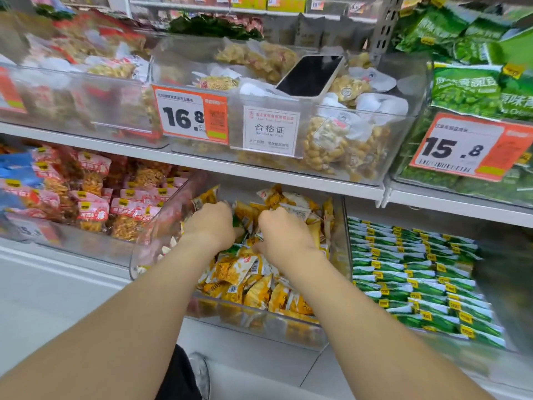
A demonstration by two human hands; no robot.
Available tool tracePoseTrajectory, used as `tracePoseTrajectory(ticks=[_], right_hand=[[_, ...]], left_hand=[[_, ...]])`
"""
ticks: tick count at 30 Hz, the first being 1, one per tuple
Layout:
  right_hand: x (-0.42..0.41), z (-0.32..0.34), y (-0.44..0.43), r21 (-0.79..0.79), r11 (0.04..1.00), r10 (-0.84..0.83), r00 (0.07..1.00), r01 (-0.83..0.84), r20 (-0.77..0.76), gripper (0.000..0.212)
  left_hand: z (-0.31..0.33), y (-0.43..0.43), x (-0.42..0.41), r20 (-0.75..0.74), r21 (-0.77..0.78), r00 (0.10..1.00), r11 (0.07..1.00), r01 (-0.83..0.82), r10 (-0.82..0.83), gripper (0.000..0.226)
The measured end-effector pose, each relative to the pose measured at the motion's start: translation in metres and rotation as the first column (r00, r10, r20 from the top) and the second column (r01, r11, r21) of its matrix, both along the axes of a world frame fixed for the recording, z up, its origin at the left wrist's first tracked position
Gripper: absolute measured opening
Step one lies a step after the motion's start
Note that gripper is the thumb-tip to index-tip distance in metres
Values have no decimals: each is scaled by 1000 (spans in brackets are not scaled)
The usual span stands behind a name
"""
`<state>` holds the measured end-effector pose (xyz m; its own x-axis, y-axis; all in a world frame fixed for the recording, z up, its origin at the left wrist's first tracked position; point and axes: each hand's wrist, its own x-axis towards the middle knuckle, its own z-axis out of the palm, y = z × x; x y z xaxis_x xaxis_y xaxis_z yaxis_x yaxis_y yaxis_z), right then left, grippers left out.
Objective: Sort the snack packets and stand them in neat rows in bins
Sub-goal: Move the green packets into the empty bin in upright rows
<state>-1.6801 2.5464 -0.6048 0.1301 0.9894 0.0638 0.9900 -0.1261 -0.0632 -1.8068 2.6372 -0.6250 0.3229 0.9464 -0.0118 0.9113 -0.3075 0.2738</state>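
Snack packets in yellow wrappers lie jumbled in a clear bin on the lower shelf, and both hands are down in the far half of that pile. The left hand has its fingers curled into the heap, knuckles up, gripping packets beside a green wrapper. The right hand, just beside it, is curled the same way and pinches a pale yellow packet at its far edge. The fingertips of both are buried, so how many packets each holds cannot be told.

A few stray green packets show between and below the hands, mixed in with the yellow. None of the yellow ones stand yet; they lie flat and crossed at all angles, heaped close to the near wall.

To the right, a neighbouring bin holds green packets in neat rows. To the left is a bin of red and pink bags. On the shelf above, a phone rests tilted on a bin of peanut bags, next to a price tag.

The likely trouble is spillage: a full handful lifted from so loose a heap could push packets over the near wall. Slippery wrappers may slide out of either grip. Green strays could stay hidden under the yellow and end up in the wrong row. A first row stood with nothing behind it would probably topple. An arm raised carelessly might knock the phone
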Motion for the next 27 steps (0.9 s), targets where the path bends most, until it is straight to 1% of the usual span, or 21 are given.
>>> tracePoseTrajectory(ticks=[2,5,7,8,10,12,13,16,18,20,21,23,24,25,27], right_hand=[[0,1,3,0,1000,-28,999,28,38,25],[3,1,2,47,998,-41,995,37,88,11],[7,1,-2,100,994,-54,997,47,59,10],[10,2,-3,142,988,-64,998,62,8,5],[16,5,-7,235,964,-79,979,123,-186,14],[22,7,-16,297,942,-24,912,158,-409,22],[24,8,-22,305,940,11,880,153,-475,23],[30,12,-44,271,954,53,815,130,-577,17],[32,16,-57,252,956,65,730,149,-680,11],[32,21,-66,223,951,54,596,214,-801,12],[31,24,-70,187,952,37,513,243,-858,15],[31,27,-81,94,959,-3,343,267,-939,28],[31,28,-86,57,962,-21,281,266,-960,34],[32,29,-92,40,965,-26,245,258,-969,35],[36,31,-101,41,969,-19,237,242,-971,28]], left_hand=[[2,-1,3,8,33,998,998,-61,60,28],[9,-6,6,28,53,995,994,-95,94,29],[15,-12,10,51,64,994,993,-101,98,29],[18,-15,11,63,57,993,993,-101,97,28],[26,-21,12,106,23,990,995,-99,96,22],[35,-25,10,199,-26,975,995,-96,100,17],[39,-27,8,253,-44,962,994,-97,105,16],[49,-35,3,371,-73,926,996,-44,68,12],[49,-48,2,453,-131,891,991,30,33,11],[45,-60,2,551,-233,834,965,124,25,14],[42,-64,2,576,-280,817,946,163,29,14],[41,-71,0,585,-336,811,916,218,21,15],[42,-73,0,584,-349,812,908,232,18,15],[43,-76,0,589,-359,808,901,243,17,15],[46,-81,3,613,-378,790,886,270,21,15]])
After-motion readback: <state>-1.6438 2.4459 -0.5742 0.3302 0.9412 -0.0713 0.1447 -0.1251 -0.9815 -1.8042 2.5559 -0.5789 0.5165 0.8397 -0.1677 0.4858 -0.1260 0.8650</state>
